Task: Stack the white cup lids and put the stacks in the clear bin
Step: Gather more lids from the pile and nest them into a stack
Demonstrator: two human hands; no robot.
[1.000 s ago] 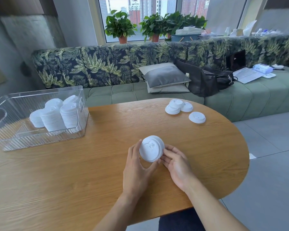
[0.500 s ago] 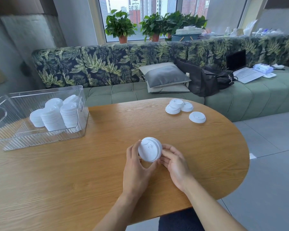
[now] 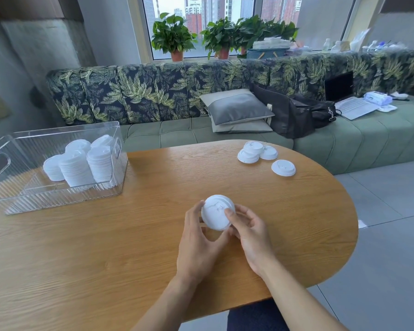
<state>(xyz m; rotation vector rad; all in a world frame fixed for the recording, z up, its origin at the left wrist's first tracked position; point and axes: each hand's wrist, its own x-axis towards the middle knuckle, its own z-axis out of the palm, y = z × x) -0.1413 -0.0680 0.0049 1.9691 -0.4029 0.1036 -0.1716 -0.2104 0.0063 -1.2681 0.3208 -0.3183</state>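
Above the table, left hand and right hand curl around a lid stack, tilted

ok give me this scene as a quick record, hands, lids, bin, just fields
left hand: grips the held lid stack from its left side
right hand: pinches the same stack, thumb on its top face
stack position: over the table, top face tilted toward the camera
loose lids: four at the table's far right, three overlapping, one apart
clear bin: far left on the table, several lid stacks inside
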